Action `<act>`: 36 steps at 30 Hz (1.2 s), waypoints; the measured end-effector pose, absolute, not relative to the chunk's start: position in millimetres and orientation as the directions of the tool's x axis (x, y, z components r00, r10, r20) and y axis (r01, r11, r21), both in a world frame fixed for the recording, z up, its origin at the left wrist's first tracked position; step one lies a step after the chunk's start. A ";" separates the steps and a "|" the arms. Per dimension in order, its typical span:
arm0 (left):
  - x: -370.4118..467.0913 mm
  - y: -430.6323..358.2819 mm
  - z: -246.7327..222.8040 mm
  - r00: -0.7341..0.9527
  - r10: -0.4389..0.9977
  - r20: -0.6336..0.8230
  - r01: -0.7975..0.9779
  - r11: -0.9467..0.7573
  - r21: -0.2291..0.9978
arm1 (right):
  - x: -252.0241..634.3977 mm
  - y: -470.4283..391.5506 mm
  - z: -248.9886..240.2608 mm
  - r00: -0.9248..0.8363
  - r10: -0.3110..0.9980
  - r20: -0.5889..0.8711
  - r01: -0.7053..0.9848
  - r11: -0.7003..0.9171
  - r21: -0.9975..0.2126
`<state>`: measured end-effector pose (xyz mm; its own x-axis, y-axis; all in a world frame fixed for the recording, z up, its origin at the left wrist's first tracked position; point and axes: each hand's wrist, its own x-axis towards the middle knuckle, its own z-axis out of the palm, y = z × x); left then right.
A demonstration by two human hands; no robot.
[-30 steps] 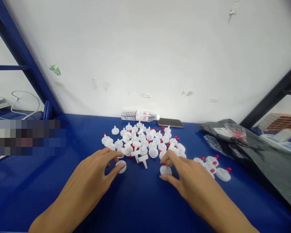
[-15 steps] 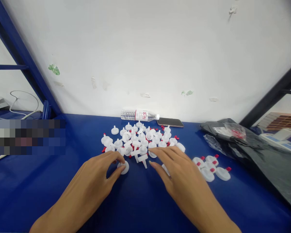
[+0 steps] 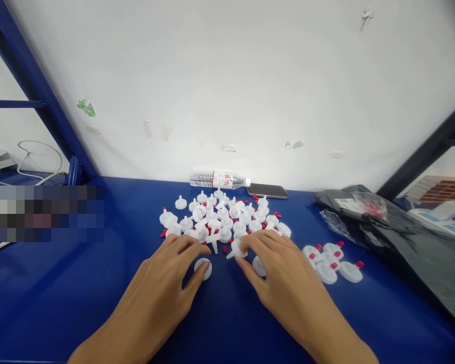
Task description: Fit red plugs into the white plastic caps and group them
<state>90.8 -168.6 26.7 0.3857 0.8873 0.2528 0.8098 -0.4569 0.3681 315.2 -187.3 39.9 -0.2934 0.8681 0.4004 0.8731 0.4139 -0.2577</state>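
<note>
Blue worktop (image 3: 220, 328) ran across the head view, and I watched two bare hands at the near edge of a loose pile of white caps (image 3: 225, 234). The right hand (image 3: 288, 278) had its grip on a spouted cap (image 3: 236, 248), pinched between thumb and forefinger, the piece tilted so that its thin spout pointed down and to the left. Just under that same hand lay a second cap (image 3: 258, 266), partly hidden by it. The left hand (image 3: 163, 283) was at a round cap (image 3: 208, 274) in front of the pile: its thumb lay over the edge, while the forefinger arched above, with a gap between the two. I could not tell whether hidden fingers pressed on the piece.

Many of the heaped caps stood with spouts upward, others lay tipped over, and small red tips (image 3: 225, 249) were scattered among them. Off to the right, apart from the pile, sat a cluster of red-tipped caps (image 3: 326, 274). Behind the pile, near the foot of the white wall (image 3: 227, 76), a clear bottle (image 3: 223, 180) lay on its side, a dark phone (image 3: 267, 190) by its top. At the far right sprawled a dark plastic bag (image 3: 409, 268).
</note>
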 end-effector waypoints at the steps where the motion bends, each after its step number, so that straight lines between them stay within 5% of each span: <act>1: 93.5 -169.7 25.5 0.401 0.874 0.275 0.802 -0.480 0.356 | 317.4 -188.4 40.4 -0.280 0.863 0.420 0.873 0.411 -0.263; 17: 100.1 -166.1 10.1 0.505 0.818 0.273 0.786 -0.567 0.245 | 306.3 -175.0 18.7 -0.354 0.775 0.523 0.913 0.409 0.011; 26: 107.1 -165.4 9.8 0.513 0.809 0.288 0.802 -0.571 0.177 | 299.5 -173.4 19.7 -0.361 0.778 0.514 0.914 0.405 0.029; 36: 103.5 -165.4 7.3 0.518 0.817 0.255 0.807 -0.565 0.172 | 303.6 -176.4 25.3 -0.417 0.751 0.512 0.845 0.528 -0.086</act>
<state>103.5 -165.4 7.3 0.5177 0.8166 0.2551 0.8070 -0.5651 0.1716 303.6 -176.4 25.3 -0.4169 0.7511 0.5119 0.8451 0.5277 -0.0861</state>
